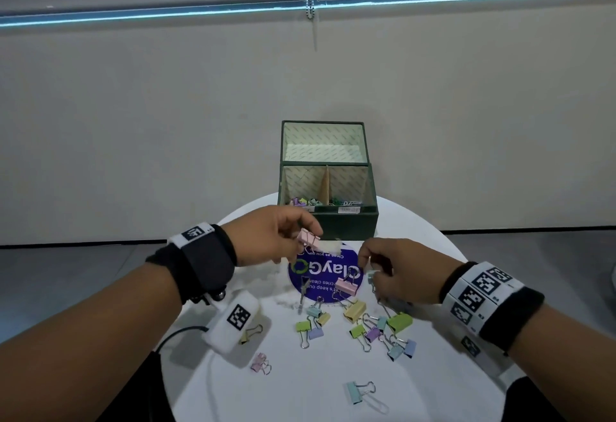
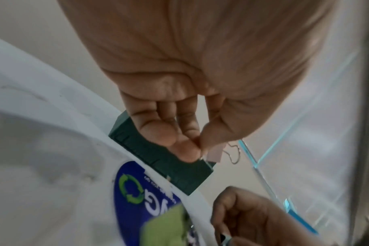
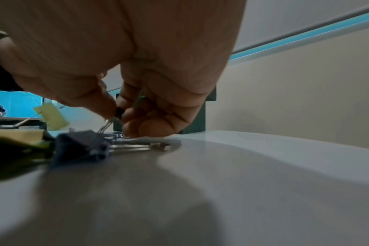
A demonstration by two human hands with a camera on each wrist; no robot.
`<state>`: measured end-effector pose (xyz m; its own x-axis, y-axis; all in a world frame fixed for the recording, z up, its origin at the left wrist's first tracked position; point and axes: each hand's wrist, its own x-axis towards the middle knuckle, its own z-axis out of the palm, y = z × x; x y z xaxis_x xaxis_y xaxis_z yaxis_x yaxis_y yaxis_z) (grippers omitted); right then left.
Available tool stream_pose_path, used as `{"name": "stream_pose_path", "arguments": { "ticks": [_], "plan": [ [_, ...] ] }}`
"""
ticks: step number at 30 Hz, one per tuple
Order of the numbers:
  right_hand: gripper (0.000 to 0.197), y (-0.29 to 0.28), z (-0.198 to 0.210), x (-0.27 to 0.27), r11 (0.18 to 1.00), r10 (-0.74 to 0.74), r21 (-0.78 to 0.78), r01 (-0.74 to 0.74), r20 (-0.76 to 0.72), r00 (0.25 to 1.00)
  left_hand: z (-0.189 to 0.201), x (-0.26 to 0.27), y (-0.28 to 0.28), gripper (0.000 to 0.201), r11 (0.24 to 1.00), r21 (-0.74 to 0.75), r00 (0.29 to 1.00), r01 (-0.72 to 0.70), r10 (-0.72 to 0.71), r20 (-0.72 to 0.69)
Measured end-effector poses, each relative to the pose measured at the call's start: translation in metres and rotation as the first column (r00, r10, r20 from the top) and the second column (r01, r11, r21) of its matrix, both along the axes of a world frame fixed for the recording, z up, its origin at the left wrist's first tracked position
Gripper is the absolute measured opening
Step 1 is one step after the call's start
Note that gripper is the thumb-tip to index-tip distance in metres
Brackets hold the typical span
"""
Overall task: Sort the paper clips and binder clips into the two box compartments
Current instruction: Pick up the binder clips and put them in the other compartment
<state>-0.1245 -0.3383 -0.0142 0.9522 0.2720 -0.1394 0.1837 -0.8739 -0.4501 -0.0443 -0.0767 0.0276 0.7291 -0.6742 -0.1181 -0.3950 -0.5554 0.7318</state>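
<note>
A dark green box (image 1: 350,221) stands at the back of the round white table (image 1: 433,388), lid up. Its left compartment (image 1: 305,201) holds binder clips and its right compartment (image 1: 346,202) holds paper clips. My left hand (image 1: 308,233) pinches a pink binder clip (image 1: 309,238) in the air just in front of the box; the left wrist view shows this pink binder clip (image 2: 214,154) at the fingertips. My right hand (image 1: 368,265) is low over the table and pinches a mint binder clip (image 1: 371,275) by its wire handle (image 3: 107,124).
Several pastel binder clips (image 1: 360,321) lie scattered in front of a round blue sticker (image 1: 320,271). A teal clip (image 1: 355,392) and a pink one (image 1: 258,362) lie nearer the front edge. A blue clip (image 3: 80,146) lies beside my right fingers. A wall rises behind the box.
</note>
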Motion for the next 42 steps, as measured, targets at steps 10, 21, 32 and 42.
{"name": "stream_pose_path", "arguments": {
  "ticks": [10, 21, 32, 42],
  "plan": [
    [0.017, 0.001, 0.004, 0.0, 0.999, -0.049, 0.022, 0.046, 0.147, 0.988, 0.012, 0.024, 0.004, 0.029, 0.969, -0.142, 0.979, -0.202, 0.201, -0.022],
    [0.025, 0.005, 0.008, -0.003, 0.998, -0.032, -0.049, 0.036, 0.09, 0.995, 0.031, 0.056, -0.005, 0.037, 0.938, 0.023, 0.821, -0.347, 0.291, 0.491],
    [0.025, 0.036, 0.022, 0.006, 0.99, 0.118, -0.095, -0.106, 0.135, 0.984, 0.005, -0.026, 0.068, 0.043, 0.756, 0.646, 0.93, 0.111, -0.307, 0.2],
    [0.014, 0.092, 0.025, 0.03, 0.892, 0.289, -0.336, -0.302, -0.089, 0.953, -0.028, -0.034, 0.087, 0.026, 0.875, 0.475, 0.931, 0.097, -0.249, 0.268]
  ]
}}
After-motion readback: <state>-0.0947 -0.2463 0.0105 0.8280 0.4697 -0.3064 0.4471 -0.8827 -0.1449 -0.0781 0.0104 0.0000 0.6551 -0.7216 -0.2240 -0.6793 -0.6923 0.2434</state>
